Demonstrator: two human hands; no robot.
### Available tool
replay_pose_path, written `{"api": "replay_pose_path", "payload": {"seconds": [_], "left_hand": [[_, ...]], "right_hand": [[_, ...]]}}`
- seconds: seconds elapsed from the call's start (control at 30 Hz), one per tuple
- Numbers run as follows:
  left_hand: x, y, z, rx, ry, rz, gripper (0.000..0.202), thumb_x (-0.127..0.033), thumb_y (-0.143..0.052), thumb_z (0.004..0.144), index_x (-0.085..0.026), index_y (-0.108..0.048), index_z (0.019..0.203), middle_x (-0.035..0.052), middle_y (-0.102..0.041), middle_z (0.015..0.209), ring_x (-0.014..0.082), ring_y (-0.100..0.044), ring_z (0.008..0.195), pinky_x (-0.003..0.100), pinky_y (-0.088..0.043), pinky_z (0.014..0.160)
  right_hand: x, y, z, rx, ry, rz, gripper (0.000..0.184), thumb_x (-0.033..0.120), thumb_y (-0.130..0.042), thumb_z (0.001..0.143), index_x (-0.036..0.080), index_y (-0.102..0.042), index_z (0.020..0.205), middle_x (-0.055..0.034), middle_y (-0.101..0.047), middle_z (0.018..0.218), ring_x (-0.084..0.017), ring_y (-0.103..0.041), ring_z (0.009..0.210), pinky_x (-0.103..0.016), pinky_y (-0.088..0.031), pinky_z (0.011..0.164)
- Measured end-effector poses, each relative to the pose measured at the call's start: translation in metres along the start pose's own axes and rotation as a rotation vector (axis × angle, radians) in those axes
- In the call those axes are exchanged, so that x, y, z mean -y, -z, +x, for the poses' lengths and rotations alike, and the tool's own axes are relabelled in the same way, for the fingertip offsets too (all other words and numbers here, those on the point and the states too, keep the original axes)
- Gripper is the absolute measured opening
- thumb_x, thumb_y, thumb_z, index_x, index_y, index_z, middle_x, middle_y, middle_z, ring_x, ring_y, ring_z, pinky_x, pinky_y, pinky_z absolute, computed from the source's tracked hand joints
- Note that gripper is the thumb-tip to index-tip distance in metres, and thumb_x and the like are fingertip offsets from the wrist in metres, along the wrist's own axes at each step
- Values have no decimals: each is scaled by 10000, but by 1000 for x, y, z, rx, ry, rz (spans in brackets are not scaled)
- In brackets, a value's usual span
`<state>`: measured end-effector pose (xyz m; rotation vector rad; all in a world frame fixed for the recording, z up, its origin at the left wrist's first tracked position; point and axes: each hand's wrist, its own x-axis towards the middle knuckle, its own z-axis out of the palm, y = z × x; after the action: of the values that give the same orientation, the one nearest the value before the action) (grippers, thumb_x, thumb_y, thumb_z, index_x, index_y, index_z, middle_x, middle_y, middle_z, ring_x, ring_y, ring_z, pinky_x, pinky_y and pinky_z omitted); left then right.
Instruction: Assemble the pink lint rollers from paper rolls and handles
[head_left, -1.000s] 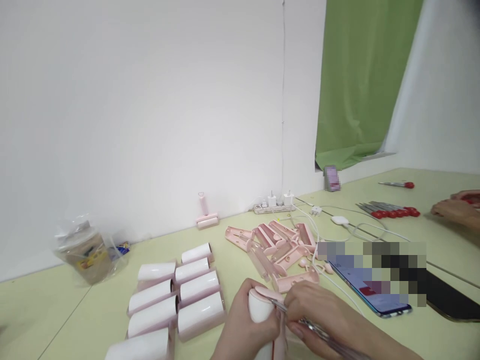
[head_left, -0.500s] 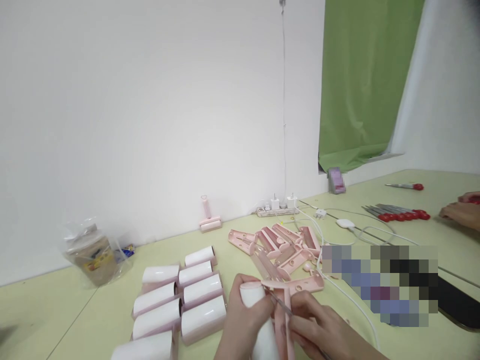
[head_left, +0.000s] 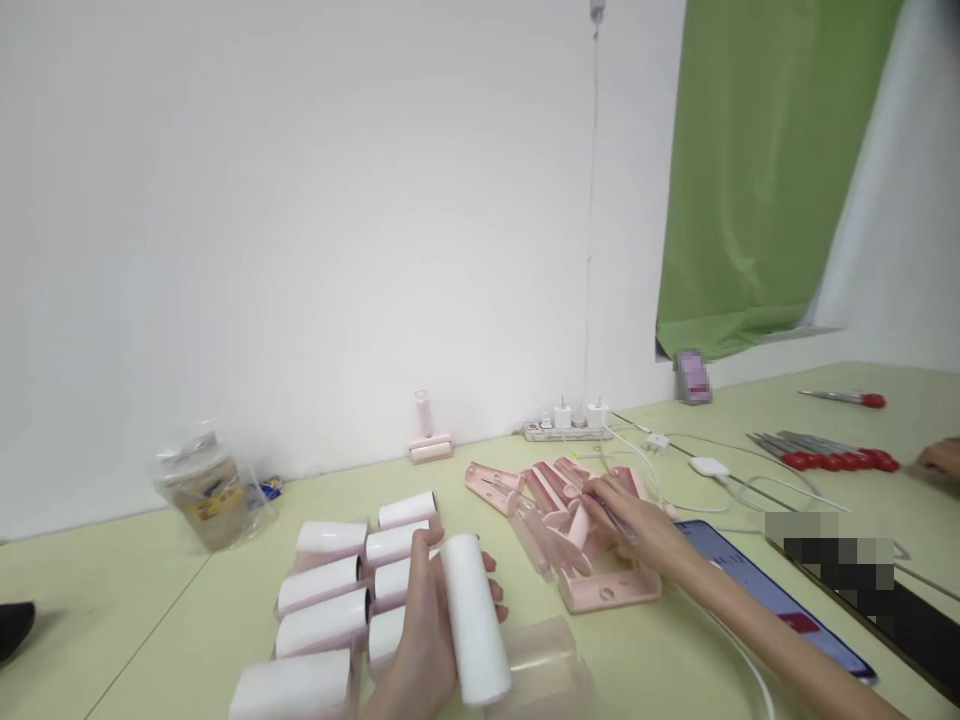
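In my left hand [head_left: 427, 620], fingers wrapped round it, is a white lint roll [head_left: 476, 620], tilted, in front of the other rolls. My right hand [head_left: 619, 515] reaches over a pile of pink plastic lint roller parts [head_left: 551, 485]. Its fingers are closed at one pink part [head_left: 580, 525], and a thin greyish strip, too blurred to make out, shows by the fingers. Nearer me lies a pink lint roller frame [head_left: 611, 590]. A clear plastic cover [head_left: 547, 660] is just right of the held roll.
Several white lint rolls [head_left: 322, 622] stand in two rows at left. A pink lint roller [head_left: 430, 445] leans by the wall near a power strip [head_left: 568, 432]. Phones [head_left: 780, 600], cables and red-handled screwdrivers [head_left: 832, 458] lie at right, near another person's hand [head_left: 941, 457]. A bagged tub [head_left: 210, 500] stands left.
My right hand has moved away from the roll, up to the pink pile, with a pink part. The left hand has shifted left with the roll, and the clear cover now shows.
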<state>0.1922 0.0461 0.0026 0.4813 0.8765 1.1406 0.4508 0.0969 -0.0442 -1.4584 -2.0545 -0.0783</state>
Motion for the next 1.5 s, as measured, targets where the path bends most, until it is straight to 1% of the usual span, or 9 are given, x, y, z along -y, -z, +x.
{"api": "replay_pose_path", "payload": {"seconds": [0.13,0.37,0.6,0.7,0.9,1.1,1.17,1.37,1.5], "left_hand": [[5,3,0,127,63,73,343,-442,-429,757,-121,-545,790,37,-561,570,140,-504,445,252,-411,449],[10,1,-4,221,-38,411,362,-556,-412,755,-205,-419,845,-14,-545,563,124,-473,406,225,-366,410],[3,9,-20,17,-193,1480,367,-570,-457,717,-223,-441,837,56,-623,757,265,-578,740,310,-384,606],[4,10,-22,20,-137,1618,488,-639,-505,640,-211,-435,866,68,-615,750,292,-573,726,299,-359,573],[8,-7,-17,176,-375,1532,534,-461,-650,598,-250,-377,1005,-23,-596,771,204,-564,685,241,-351,563],[21,-29,-6,399,-544,1127,313,-268,-582,711,-231,-393,958,-20,-574,882,152,-552,796,229,-396,675],[23,-32,-4,404,-547,974,325,-204,-581,699,-221,-383,956,-13,-569,888,145,-553,796,223,-402,684],[19,-37,-8,198,-548,674,312,-245,-615,683,-218,-390,897,-36,-559,737,142,-564,679,235,-420,640],[17,-36,-14,157,-619,591,372,-264,-621,675,-225,-359,937,-19,-546,782,138,-543,717,235,-422,666]], "right_hand": [[2,-4,3,-18,25,36,252,384,-341,872,212,-523,842,-67,-602,858,-226,-562,821,-402,-414,793],[74,22,-28,129,143,713,307,360,-360,891,192,-570,744,-27,-613,672,-148,-579,670,-247,-449,636],[87,36,-46,95,260,772,250,275,-427,870,206,-596,700,-21,-597,627,-132,-574,632,-228,-451,615],[81,32,-46,106,173,811,260,289,-431,872,203,-583,679,-17,-597,618,-135,-584,637,-241,-450,637],[90,37,-28,126,-167,1131,279,429,-437,852,197,-394,703,39,-556,545,-85,-496,351,-226,-395,433],[104,42,2,72,-102,663,320,437,-571,737,185,-415,618,57,-392,516,-69,-380,463,-177,-282,425],[103,37,4,123,-79,611,321,409,-664,640,207,-475,802,55,-420,615,-75,-393,520,-173,-301,453],[104,14,-13,360,-67,732,921,280,-768,497,306,-264,1268,-49,-474,1094,-144,-548,728,-222,-478,542],[112,-12,-25,289,10,688,244,251,-624,700,301,-582,935,10,-629,784,-152,-599,664,-214,-507,549]]}}
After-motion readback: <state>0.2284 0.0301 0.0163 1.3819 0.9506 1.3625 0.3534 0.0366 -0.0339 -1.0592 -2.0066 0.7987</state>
